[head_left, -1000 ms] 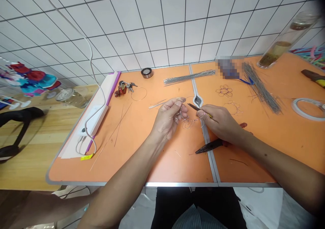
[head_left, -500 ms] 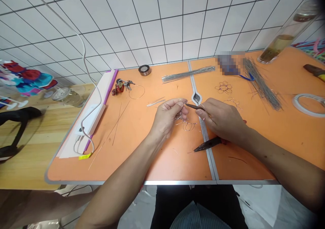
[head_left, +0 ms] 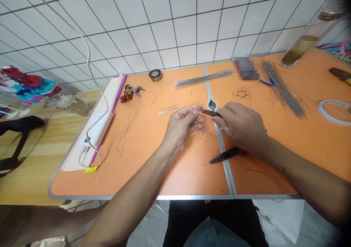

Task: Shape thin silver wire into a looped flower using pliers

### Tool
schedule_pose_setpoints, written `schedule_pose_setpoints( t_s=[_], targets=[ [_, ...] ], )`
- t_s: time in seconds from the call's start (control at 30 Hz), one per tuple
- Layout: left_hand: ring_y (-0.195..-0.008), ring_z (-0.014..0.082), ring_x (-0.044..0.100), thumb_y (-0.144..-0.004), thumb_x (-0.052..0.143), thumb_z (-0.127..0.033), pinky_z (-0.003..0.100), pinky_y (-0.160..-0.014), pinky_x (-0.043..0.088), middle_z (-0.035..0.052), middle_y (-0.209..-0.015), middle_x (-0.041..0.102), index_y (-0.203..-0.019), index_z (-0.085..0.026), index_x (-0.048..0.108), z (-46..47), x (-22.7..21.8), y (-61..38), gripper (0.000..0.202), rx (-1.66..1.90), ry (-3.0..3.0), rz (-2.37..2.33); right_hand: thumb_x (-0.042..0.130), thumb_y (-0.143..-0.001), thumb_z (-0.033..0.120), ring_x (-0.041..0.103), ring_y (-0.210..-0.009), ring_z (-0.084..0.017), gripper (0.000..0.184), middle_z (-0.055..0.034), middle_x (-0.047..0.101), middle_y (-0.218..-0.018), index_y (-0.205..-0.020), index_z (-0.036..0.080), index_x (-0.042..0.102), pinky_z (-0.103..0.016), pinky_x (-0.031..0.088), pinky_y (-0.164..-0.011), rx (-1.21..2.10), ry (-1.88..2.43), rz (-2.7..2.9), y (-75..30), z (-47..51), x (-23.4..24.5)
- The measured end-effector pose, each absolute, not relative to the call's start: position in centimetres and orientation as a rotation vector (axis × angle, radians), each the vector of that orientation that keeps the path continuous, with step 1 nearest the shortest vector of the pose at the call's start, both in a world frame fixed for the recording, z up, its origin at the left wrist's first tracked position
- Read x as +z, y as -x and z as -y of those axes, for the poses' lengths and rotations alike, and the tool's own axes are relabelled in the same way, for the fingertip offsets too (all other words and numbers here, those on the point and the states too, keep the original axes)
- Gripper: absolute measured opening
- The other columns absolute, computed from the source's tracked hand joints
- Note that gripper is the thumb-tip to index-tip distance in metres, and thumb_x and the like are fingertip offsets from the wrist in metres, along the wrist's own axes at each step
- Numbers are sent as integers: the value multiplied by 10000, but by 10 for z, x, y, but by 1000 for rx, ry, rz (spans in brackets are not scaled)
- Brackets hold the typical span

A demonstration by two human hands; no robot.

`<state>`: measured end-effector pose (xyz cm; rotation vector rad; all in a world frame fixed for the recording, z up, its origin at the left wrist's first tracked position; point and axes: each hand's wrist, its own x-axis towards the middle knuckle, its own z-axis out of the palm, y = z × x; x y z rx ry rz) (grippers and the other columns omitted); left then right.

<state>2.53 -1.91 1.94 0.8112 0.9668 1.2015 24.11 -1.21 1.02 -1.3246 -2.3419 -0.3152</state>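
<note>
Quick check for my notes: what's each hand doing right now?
Left hand: closed, pinching the wire figure.
Right hand: closed, holding small pliers.

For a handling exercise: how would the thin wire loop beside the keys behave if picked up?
The thin wire loop will probably feel very light, being so fine. It likely flexes rather than stays rigid. Lying flat on the orange tabletop, it seems unlikely to roll.
</note>
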Motion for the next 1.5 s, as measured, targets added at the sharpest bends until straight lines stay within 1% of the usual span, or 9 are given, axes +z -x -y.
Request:
schedule_pose_setpoints(
  t_s=[0.13, 0.47, 0.63, 0.7, 0.83, 1.07, 1.27, 1.5],
  targets=[
    [-574, 107, 629, -860, 885, -340, 245, -597, 520, 12, -722, 726, -975, -151, 817, 19, 18, -27, 231, 1211, -808, -959, 448, -1171, 451, 513, -722, -220, 500, -118, 707, -855, -871, 167, 729, -374, 293, -655, -352, 1322, 2339, -239, 12, 11],
    [-566, 106, 637, -870, 859, -306, 244, -597, 522, 15, -727, 734, -982, -143, 819, 19, 16, -29, 201, 1229, -789, -965, 462, -1172, 443, 493, -704, -210, 502, -111, 697, -832, -854, 166, 736, -373, 284, -656, -405, 1330, 2354, -238, 12, 12],
    [-578, 105, 642, -886, 844, -300, 241, -606, 527, 12, -730, 736, -1003, -141, 825, 21, 16, -29, 199, 1227, -782, -968, 445, -1179, 456, 470, -674, -194, 539, -93, 677, -799, -824, 167, 729, -365, 258, -636, -464, 1308, 2343, -239, 11, 8],
    [-585, 104, 642, -886, 846, -306, 241, -611, 530, 10, -736, 736, -1014, -143, 826, 21, 17, -29, 208, 1223, -779, -981, 461, -1174, 448, 464, -663, -189, 527, -83, 672, -787, -816, 167, 726, -357, 258, -630, -494, 1281, 2328, -239, 10, 7],
    [-584, 106, 642, -876, 852, -309, 244, -609, 530, 10, -737, 736, -1018, -142, 826, 21, 18, -29, 221, 1223, -779, -986, 510, -1157, 419, 476, -671, -187, 473, -78, 684, -805, -829, 166, 736, -348, 259, -632, -515, 1255, 2316, -240, 10, 6],
    [-577, 108, 640, -866, 861, -311, 248, -602, 521, 17, -732, 740, -1008, -139, 823, 20, 15, -29, 227, 1227, -789, -962, 480, -1164, 444, 465, -677, -190, 507, -88, 673, -801, -831, 167, 741, -355, 249, -642, -449, 1282, 2325, -240, 10, 7],
    [-574, 111, 646, -874, 852, -313, 255, -605, 522, 22, -741, 747, -1023, -140, 828, 18, 11, -29, 230, 1232, -809, -959, 492, -1166, 419, 477, -684, -194, 492, -87, 671, -789, -832, 164, 748, -361, 280, -664, -501, 1230, 2307, -240, 8, 7],
    [-566, 108, 646, -872, 853, -306, 257, -606, 531, 20, -737, 743, -979, -139, 836, 18, 13, -29, 199, 1238, -813, -974, 515, -1162, 410, 520, -728, -203, 452, -83, 693, -822, -869, 163, 754, -363, 308, -677, -553, 1183, 2324, -242, 6, 7]
  ],
)
